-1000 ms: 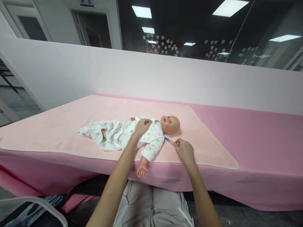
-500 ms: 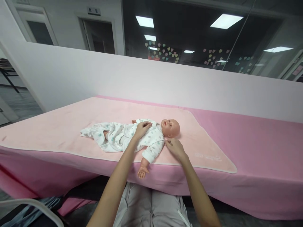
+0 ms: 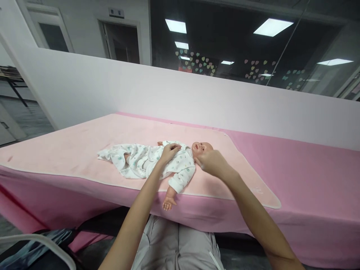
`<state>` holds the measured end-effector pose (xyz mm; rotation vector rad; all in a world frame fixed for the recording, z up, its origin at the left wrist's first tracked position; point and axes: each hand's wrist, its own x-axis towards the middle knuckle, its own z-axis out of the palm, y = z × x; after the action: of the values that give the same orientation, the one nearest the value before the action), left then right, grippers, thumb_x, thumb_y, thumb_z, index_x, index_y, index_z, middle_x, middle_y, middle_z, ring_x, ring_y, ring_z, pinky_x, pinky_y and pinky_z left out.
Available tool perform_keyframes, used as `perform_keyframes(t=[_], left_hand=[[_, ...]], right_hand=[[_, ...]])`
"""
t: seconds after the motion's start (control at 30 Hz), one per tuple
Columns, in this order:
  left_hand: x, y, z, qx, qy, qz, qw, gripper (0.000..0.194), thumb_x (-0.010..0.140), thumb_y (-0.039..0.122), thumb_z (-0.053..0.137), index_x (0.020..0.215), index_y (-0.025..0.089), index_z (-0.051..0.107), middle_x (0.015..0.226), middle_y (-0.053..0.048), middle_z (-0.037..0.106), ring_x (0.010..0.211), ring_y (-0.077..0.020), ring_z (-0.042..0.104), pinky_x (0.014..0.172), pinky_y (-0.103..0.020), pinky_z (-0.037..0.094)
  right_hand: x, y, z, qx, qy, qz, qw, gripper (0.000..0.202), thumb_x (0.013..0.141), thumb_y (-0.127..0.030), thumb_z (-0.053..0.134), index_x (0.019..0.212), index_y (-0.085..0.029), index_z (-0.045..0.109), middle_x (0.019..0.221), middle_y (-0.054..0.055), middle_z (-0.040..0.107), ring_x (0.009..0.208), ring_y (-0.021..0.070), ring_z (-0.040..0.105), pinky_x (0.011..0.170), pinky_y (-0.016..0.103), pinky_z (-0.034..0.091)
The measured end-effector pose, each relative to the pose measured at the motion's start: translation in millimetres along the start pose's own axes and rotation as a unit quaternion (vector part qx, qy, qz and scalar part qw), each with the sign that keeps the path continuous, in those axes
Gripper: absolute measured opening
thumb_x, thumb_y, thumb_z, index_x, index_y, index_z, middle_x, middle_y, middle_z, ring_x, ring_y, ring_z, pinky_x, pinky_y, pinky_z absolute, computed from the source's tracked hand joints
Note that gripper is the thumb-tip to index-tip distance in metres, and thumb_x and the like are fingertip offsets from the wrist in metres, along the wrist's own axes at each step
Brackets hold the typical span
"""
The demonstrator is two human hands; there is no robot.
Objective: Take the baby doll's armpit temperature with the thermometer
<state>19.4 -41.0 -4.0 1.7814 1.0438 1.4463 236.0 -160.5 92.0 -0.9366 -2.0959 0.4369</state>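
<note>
A baby doll in a white patterned outfit [image 3: 182,163] lies face up on a peach mat [image 3: 92,131], its head toward the right. My left hand [image 3: 169,152] rests on the doll's chest, its fingers together over the cloth; whether they pinch it is hidden. Beside the doll's head [image 3: 203,147] is my right hand [image 3: 211,162], blurred, with its fingers curled near the cheek and neck and covering part of the head. What the right fingers hold, if anything, cannot be made out. One doll arm [image 3: 169,198] hangs over the mat's front edge.
Pink cloth [image 3: 315,180] covers the table under the mat. A low white wall [image 3: 225,101] runs along the back, with dark glass above it. A curved pale tube [image 3: 42,240] and dark fabric are at the lower left.
My right hand has risen from beside the doll's shoulder to its cheek, now covering part of the head. The left hand stays on the chest. The view has shifted slightly.
</note>
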Motion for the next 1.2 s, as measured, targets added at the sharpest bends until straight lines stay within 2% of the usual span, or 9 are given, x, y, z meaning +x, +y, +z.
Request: perform_keyframes(t=[0.2,0.3,0.4,0.53,0.7,0.87,1.0,1.1,1.2], left_hand=[[-1.8,2.9,0.7,0.007,0.003,0.006,1.0,0.023,0.074,0.031,0.056,0.083,0.014,0.069,0.086,-0.006,0.07,0.083,-0.0199,0.062,0.078,-0.031,0.046],[-3.6,4.9,1.7,-0.004,0.008,0.009,1.0,0.022,0.074,0.031,0.056,0.082,0.014,0.068,0.085,-0.006,0.07,0.083,-0.0193,0.062,0.078,-0.031,0.046],[-3.7,3.9,1.7,-0.008,0.012,0.011,1.0,0.022,0.074,0.03,0.056,0.082,0.014,0.068,0.084,-0.006,0.07,0.081,-0.0189,0.062,0.077,-0.03,0.046],[-2.6,0.4,1.0,-0.008,0.005,0.01,1.0,0.022,0.075,0.03,0.055,0.083,0.014,0.068,0.084,-0.006,0.07,0.08,-0.019,0.062,0.075,-0.03,0.046],[-3.0,-1.7,0.5,-0.01,-0.001,0.021,1.0,0.023,0.076,0.03,0.054,0.084,0.014,0.068,0.085,-0.006,0.07,0.081,-0.0184,0.062,0.075,-0.029,0.046],[-3.7,-0.8,0.1,-0.01,0.001,0.02,1.0,0.022,0.076,0.029,0.054,0.084,0.014,0.068,0.085,-0.006,0.07,0.081,-0.0184,0.062,0.075,-0.029,0.046],[-4.0,0.9,0.4,-0.007,0.004,0.014,1.0,0.021,0.075,0.027,0.054,0.083,0.015,0.069,0.085,-0.006,0.07,0.081,-0.0186,0.062,0.076,-0.03,0.046],[-4.7,1.4,0.5,-0.01,0.006,0.016,1.0,0.022,0.075,0.029,0.054,0.083,0.015,0.069,0.084,-0.006,0.07,0.08,-0.0186,0.062,0.076,-0.03,0.046],[-5.4,2.0,0.4,-0.019,0.007,0.019,1.0,0.022,0.075,0.03,0.055,0.083,0.015,0.069,0.085,-0.006,0.07,0.081,-0.0188,0.062,0.077,-0.03,0.046]], right_hand=[[-2.6,-2.1,1.7,-0.028,0.039,0.013,0.999,0.037,0.089,-0.043,0.047,0.11,-0.014,0.057,0.114,0.005,0.056,0.096,0.0184,0.058,0.084,0.036,0.05],[2.1,2.0,19.5,-0.012,0.009,0.014,1.0,0.049,0.091,-0.048,0.035,0.082,-0.011,0.066,0.079,0.003,0.065,0.067,0.0115,0.058,0.061,0.022,0.051],[2.5,11.7,33.7,0.07,-0.044,0.052,0.995,0.061,0.092,-0.049,0.026,0.056,-0.015,0.062,0.043,-0.001,0.054,0.038,0.0082,0.046,0.037,0.019,0.038],[0.5,17.2,29.8,0.155,-0.073,0.092,0.981,0.045,0.083,-0.048,0.051,0.051,-0.017,0.057,0.04,-0.002,0.052,0.034,0.0082,0.044,0.033,0.019,0.031],[16.8,-3.0,14.0,0.202,-0.092,0.091,0.971,0.056,0.092,-0.043,0.029,0.05,-0.019,0.057,0.036,-0.005,0.045,0.035,0.0075,0.04,0.033,0.018,0.032],[18.0,-14.4,20.1,0.196,-0.097,0.081,0.972,0.042,0.091,-0.041,0.042,0.066,-0.012,0.06,0.053,-0.006,0.054,0.043,0.0046,0.049,0.044,0.016,0.043],[-5.8,-4.8,32.9,0.16,-0.056,0.073,0.983,0.058,0.092,-0.049,0.032,0.051,-0.017,0.057,0.043,-0.003,0.052,0.044,0.0076,0.05,0.039,0.017,0.041],[-15.8,5.6,29.0,0.16,-0.051,0.077,0.983,0.043,0.09,-0.047,0.042,0.09,-0.009,0.063,0.088,0.003,0.064,0.074,0.0119,0.061,0.067,0.026,0.053],[-13.3,13.4,16.8,0.163,-0.04,0.072,0.983,0.034,0.088,-0.035,0.052,0.117,-0.017,0.051,0.118,0.007,0.054,0.099,0.0179,0.057,0.084,0.039,0.05]])
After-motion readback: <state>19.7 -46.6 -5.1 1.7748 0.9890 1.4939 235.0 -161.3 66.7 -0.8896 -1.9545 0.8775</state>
